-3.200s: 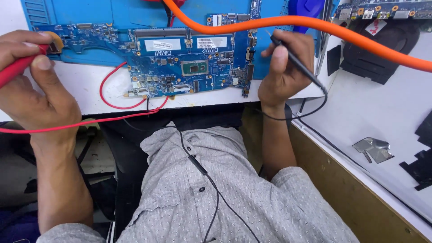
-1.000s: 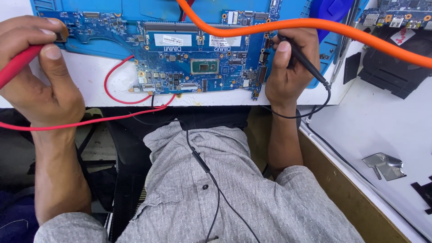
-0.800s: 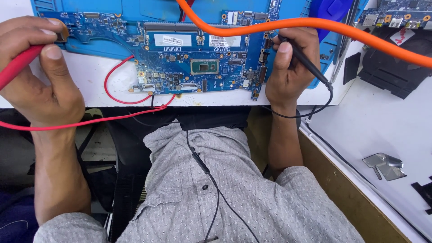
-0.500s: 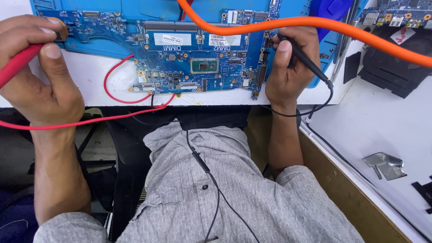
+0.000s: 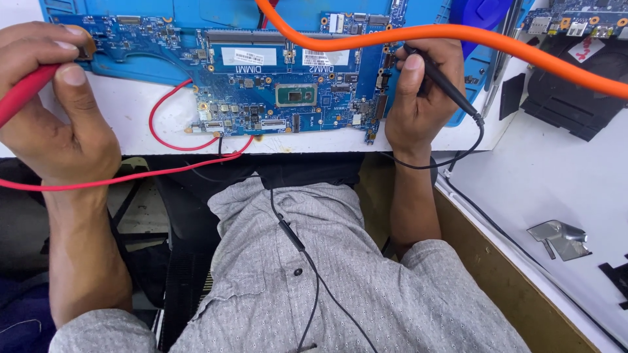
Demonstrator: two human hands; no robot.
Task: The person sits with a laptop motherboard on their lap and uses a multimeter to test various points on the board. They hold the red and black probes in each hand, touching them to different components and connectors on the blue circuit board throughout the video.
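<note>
Left hand (image 5: 55, 111) clamped on red probe (image 5: 23, 95), right hand (image 5: 422, 98) on black probe (image 5: 441, 82), both at board (image 5: 281, 91); orange hose (image 5: 458, 36) crosses over board; metal bracket (image 5: 556, 235) lies right.

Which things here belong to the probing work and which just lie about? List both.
In use: blue laptop circuit board; red probe in left hand; black probe in right hand.
Lying about: thick orange hose; bent silver metal bracket; second circuit board.
</note>
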